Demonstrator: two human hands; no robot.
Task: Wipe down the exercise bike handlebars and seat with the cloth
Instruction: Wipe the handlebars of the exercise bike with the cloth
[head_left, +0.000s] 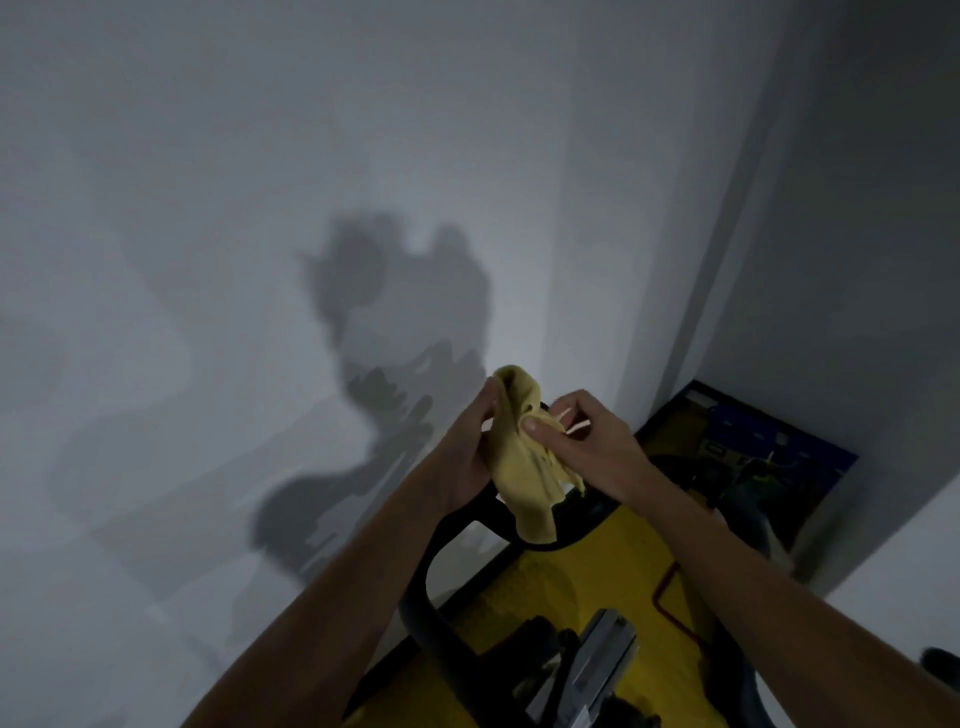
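No legible writing. Left hand (464, 457) and right hand (587, 447) both pinch yellow cloth (524, 467), bunched between them above black handlebar (441, 561). Dark poster (753, 457) leans right of right hand; yellow floor (613, 561) below.

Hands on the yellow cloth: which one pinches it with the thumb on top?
The right hand: its thumb presses the crumpled yellow cloth from the front. The left hand holds the cloth's far side.
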